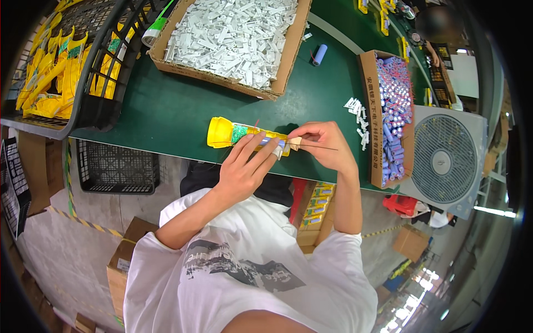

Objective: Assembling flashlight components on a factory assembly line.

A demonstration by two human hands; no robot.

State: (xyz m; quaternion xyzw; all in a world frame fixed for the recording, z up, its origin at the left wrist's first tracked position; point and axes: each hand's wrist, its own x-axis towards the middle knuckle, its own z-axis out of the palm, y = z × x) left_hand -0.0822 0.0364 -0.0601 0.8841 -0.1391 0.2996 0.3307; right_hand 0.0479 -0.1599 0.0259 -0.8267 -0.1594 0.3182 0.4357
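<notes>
Torch (230, 133) between both hands' fingers (252, 147)

A dark green work table (177, 111) fills the upper part of the view, its near edge running just in front of the person. At the far middle sits a wide cardboard box (288, 50) filled with small white plastic parts (233, 30). To the right stands a narrower cardboard box (371, 111), lengthwise, packed with purple cylindrical battery cells (394, 105). Between the two boxes lies one loose blue cell (319, 54). A small heap of white plastic pieces (358, 119) lies just beside the narrow box. On the left, a black plastic crate (102, 66) holding yellow torches (61, 72) overhangs the table's corner.
</notes>
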